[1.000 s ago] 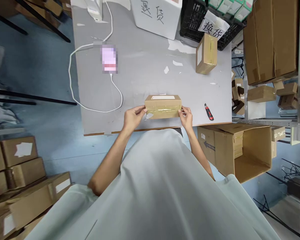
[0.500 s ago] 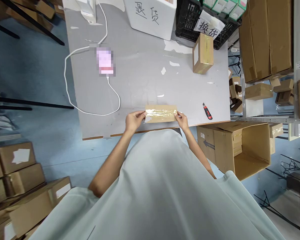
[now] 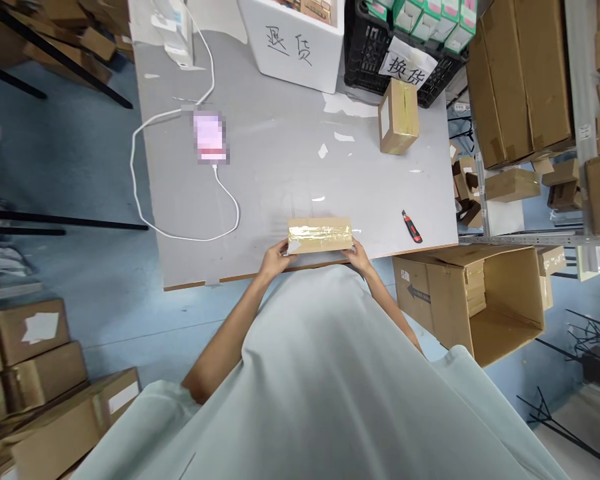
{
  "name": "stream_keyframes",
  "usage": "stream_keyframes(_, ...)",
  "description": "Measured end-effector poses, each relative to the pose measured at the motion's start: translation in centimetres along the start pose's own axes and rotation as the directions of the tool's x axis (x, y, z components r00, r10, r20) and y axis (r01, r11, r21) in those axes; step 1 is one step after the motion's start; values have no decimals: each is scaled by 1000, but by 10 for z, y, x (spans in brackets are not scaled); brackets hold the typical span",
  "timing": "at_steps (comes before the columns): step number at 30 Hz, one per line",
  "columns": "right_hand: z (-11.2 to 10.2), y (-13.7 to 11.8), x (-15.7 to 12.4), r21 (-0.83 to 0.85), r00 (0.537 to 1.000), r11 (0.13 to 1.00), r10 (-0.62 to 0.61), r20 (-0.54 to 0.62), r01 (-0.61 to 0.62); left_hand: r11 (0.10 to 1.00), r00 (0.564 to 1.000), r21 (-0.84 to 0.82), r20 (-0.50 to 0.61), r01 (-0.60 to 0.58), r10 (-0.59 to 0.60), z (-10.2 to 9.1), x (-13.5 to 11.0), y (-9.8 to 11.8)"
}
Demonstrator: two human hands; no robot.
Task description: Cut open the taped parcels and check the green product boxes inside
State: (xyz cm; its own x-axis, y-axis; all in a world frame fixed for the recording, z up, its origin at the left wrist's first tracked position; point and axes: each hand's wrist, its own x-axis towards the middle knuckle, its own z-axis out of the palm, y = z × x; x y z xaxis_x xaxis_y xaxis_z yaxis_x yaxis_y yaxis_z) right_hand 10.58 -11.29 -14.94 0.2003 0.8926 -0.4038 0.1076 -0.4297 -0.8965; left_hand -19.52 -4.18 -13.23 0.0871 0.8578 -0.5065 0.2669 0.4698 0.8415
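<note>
A flat taped cardboard box (image 3: 320, 235) lies at the near edge of the grey table (image 3: 280, 160), its taped face up. My left hand (image 3: 276, 259) grips the box's left end, fingers curled round it. My right hand (image 3: 359, 255) holds the right end the same way. Both hands sit just above my pale shirt, which hides my wrists' undersides.
A red box cutter (image 3: 411, 227) lies to the right of the box. A small taped carton (image 3: 398, 116) stands farther back. A phone (image 3: 209, 136) with a white cable, a white bin (image 3: 293, 37) and a black crate (image 3: 405, 47) are behind. An open carton (image 3: 480, 300) sits on the floor at right.
The box was tipped from its edge onto its flat side and drawn toward the table's near edge. Both hands stayed on its ends and moved nearer to me.
</note>
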Motion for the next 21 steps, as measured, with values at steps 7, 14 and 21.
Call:
stream_keyframes(7, -40, -34, -1, -23, 975, 979, -206, -80, 205, 998, 998, 23, -18, -64, 64, -3, -8, 23)
stream_keyframes(14, -40, -43, 20, -80, 995, 994, -83, -47, 80, 986, 998, 156, -26, -60, 65, 4, 5, 24)
stream_keyframes(21, -23, -6, 6, 25, 988, 996, 93, -124, -91, 989, 998, 143, -40, -47, 53, 1, 5, -4)
